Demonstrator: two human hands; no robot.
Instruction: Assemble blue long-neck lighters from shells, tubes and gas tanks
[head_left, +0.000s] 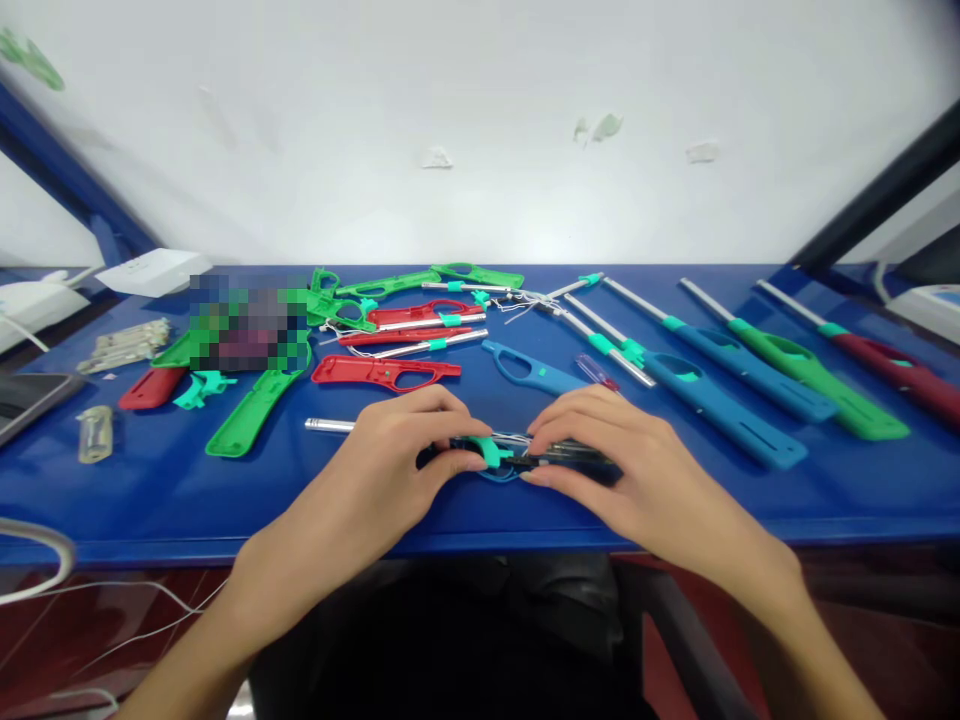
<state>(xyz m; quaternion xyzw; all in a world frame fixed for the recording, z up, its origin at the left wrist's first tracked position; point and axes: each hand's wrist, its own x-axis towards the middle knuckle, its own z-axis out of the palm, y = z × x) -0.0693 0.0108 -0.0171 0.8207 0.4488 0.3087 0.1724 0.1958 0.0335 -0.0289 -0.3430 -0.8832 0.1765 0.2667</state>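
Observation:
Near the front edge of the blue table, my left hand [420, 440] pinches a teal trigger piece [493, 452] between thumb and fingers. A metal tube [330, 426] sticks out to the left from beneath that hand. My right hand [600, 445] has its thumb and fingertips closed on a dark part [541, 460] just right of the teal piece. Thin wires run between the two hands, above a blue shell that is mostly hidden. Behind my right hand lies a blue shell half [536, 374] with a looped handle.
Assembled lighters, blue [724, 410], green [821, 385] and red [900, 375], lie at the right. Red shells [360, 372], green shells [259, 412] and metal tubes [592, 325] are spread behind my hands. A clear cylinder [96, 435] and white parts [124, 347] sit left.

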